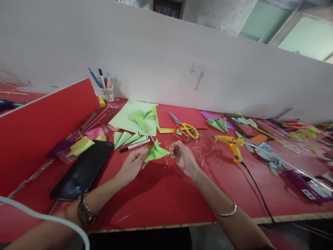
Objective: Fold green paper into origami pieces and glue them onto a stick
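Observation:
My left hand [136, 161] is closed on a bright green folded paper piece [156, 152] with pointed flaps, pinching its left side. A thin stick [150, 133] rises from it toward the upper left. My right hand [182, 157] has its fingers curled in beside the paper's right-hand point. Whether anything small is between those fingertips I cannot make out. Just beyond the hands lie a black-and-white marker [135, 143], several striped green paper cones [127, 138] and a light green cut paper shape [139, 119]. Scissors with orange and yellow handles [191, 130] rest farther back.
A yellow glue gun [234, 146] lies to the right, its black cord [256, 184] running over the front edge. A black phone [84, 170] is at left by a red divider [47, 132]. Red paper [179, 116], paper scraps and a pen cup [107, 93] stand near the white wall.

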A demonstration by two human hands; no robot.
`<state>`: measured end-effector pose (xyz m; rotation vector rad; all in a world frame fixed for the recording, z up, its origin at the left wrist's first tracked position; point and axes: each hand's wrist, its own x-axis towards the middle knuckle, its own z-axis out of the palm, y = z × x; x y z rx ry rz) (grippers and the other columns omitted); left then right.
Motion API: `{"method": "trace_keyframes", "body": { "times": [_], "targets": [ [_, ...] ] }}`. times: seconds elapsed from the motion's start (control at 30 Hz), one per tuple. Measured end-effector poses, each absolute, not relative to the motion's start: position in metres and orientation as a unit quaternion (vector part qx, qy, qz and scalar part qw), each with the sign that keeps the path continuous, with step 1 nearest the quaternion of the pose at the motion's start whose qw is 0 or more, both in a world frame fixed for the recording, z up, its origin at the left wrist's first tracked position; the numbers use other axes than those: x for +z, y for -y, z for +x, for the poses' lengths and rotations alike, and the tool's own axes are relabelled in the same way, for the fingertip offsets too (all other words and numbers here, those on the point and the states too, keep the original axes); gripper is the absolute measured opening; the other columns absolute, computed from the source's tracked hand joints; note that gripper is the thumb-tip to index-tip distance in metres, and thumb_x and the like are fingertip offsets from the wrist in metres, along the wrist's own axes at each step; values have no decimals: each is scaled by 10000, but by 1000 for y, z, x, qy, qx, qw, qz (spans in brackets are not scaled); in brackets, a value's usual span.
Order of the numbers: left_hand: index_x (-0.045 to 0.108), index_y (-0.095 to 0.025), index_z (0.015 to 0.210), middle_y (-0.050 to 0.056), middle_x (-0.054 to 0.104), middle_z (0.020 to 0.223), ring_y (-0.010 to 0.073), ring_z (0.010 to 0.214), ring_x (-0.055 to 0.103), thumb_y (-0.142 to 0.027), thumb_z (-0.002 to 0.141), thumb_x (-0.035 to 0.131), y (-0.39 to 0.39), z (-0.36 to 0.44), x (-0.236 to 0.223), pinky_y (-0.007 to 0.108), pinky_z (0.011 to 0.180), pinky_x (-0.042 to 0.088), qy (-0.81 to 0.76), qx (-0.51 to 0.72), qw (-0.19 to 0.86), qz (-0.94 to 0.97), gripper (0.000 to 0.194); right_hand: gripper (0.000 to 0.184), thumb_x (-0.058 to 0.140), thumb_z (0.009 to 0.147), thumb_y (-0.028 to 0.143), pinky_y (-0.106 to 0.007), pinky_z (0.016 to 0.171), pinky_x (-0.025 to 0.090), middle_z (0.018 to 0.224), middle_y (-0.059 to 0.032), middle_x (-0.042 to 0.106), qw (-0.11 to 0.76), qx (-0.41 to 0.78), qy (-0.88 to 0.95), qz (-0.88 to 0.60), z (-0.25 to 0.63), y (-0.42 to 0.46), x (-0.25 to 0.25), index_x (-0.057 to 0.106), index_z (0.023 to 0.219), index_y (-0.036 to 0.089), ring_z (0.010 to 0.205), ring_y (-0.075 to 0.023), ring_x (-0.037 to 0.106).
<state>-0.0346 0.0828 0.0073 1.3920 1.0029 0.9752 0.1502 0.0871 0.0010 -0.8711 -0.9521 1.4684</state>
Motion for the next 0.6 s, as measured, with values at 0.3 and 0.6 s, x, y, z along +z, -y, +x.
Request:
{"method": "trace_keyframes", "body": {
  "times": [0.3,0.6],
  "targets": [
    [362,-175,568,-70,293,470,61,414,272,-601,748,401,-79,-32,13,181,400,235,-428,348,572,607,464,294,565,731,392,-241,654,418,835,-11,530,458,599,518,-403,143,-80,7,551,988,249,734,-128,495],
    [315,-181,546,-65,301,458,72,439,279,-562,784,345,-79,-32,14,188,430,241,-412,309,548,659,450,157,601,722,297,-233,642,403,744,20,545,449,600,553,-365,145,-80,3,578,855,217,673,-99,507]
  ]
}}
